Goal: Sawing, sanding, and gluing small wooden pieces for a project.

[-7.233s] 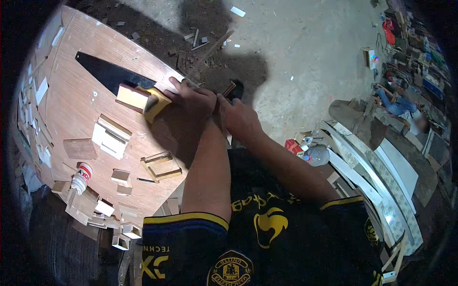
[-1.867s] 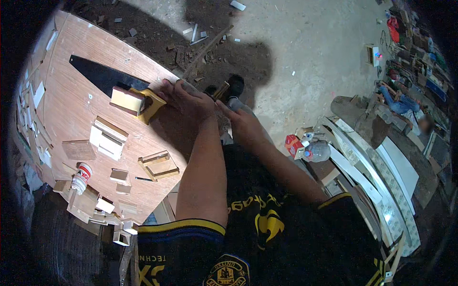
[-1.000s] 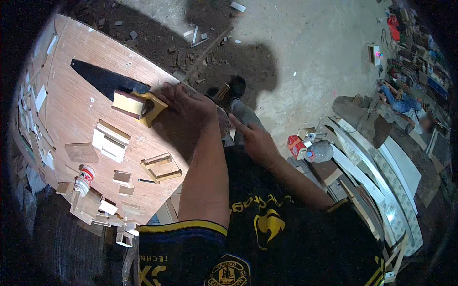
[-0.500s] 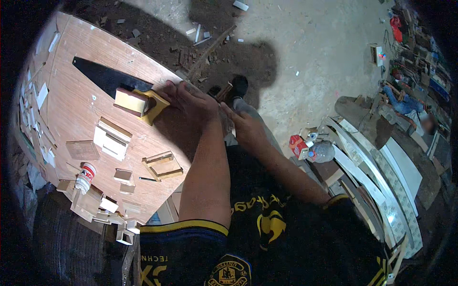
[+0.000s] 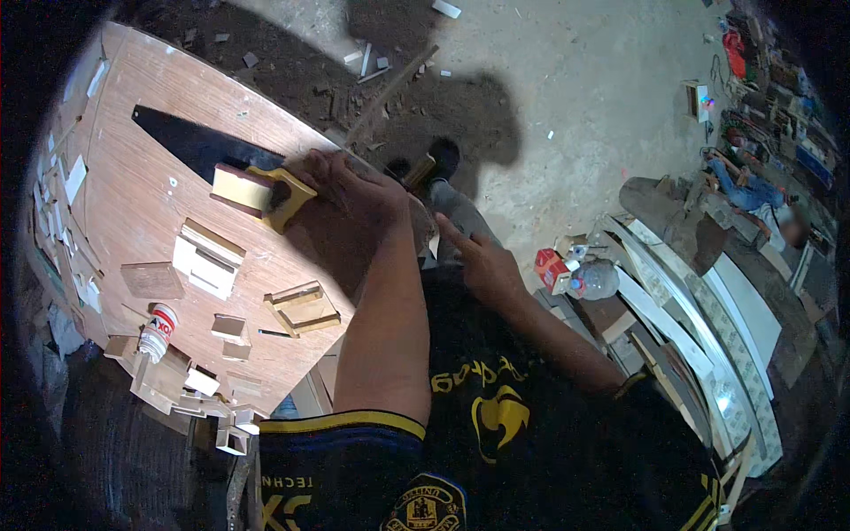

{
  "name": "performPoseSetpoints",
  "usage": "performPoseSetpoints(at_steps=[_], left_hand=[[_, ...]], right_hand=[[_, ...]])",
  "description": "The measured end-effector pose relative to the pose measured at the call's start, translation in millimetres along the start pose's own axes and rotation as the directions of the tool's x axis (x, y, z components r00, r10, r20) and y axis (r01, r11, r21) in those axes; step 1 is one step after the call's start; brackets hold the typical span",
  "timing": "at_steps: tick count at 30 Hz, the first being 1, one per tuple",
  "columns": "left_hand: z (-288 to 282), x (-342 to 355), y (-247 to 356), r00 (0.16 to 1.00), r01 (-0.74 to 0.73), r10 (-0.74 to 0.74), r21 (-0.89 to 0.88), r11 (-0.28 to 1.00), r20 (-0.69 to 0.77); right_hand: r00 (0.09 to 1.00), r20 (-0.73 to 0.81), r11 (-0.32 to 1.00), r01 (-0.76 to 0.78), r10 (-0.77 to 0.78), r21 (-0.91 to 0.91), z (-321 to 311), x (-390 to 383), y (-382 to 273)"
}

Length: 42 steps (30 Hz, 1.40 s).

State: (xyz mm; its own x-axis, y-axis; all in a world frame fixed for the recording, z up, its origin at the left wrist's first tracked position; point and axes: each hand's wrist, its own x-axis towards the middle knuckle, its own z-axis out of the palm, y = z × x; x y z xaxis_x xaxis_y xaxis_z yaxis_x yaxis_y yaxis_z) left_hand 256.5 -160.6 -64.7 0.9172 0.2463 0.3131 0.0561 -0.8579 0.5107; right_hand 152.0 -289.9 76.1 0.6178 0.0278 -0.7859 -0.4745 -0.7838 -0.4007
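Wearing a lettered shirt (image 5: pixel 567 416), the person (image 5: pixel 381 336) has left hand (image 5: pixel 374 196) near the saw (image 5: pixel 208 150), right hand (image 5: pixel 485 264) apart, each grip unclear.

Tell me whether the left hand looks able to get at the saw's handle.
Likely yes: the left hand is just beside the saw's handle, with nothing visible between them, though whether the hand is free is unclear.

The right hand (image 5: pixel 490 268) is drawing back from the left hand (image 5: pixel 370 196) toward the black shirt (image 5: pixel 575 434), apparently widening the shadowed gap.
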Motion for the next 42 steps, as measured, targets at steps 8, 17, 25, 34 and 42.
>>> performPoseSetpoints(at_steps=[8, 17, 25, 34, 42], left_hand=[[7, -9, -12, 1.0, 0.015, -0.017, -0.074, 0.997, -0.024], [9, -9, -6, 0.987, 0.163, -0.163, -0.071, 0.984, 0.007], [15, -12, -8, 0.996, 0.076, -0.078, -0.045, 0.996, -0.045], [29, -13, -24, 0.987, 0.007, -0.016, -0.059, 0.998, -0.158], [24, -9, -10, 0.992, 0.025, -0.033, -0.072, 0.997, -0.123]], right_hand=[[0.981, -0.159, 0.994, 0.108, -0.111, -0.029, 22, 9, 8], [0.952, -0.238, 0.981, 0.192, -0.191, -0.019, 29, 12, 25], [0.997, -0.056, 0.994, 0.053, -0.059, -0.094, -15, 4, -7], [0.977, -0.058, 0.955, 0.185, -0.204, -0.232, -20, 18, -22], [0.98, -0.06, 0.95, 0.168, -0.19, -0.264, -20, 24, -19]])
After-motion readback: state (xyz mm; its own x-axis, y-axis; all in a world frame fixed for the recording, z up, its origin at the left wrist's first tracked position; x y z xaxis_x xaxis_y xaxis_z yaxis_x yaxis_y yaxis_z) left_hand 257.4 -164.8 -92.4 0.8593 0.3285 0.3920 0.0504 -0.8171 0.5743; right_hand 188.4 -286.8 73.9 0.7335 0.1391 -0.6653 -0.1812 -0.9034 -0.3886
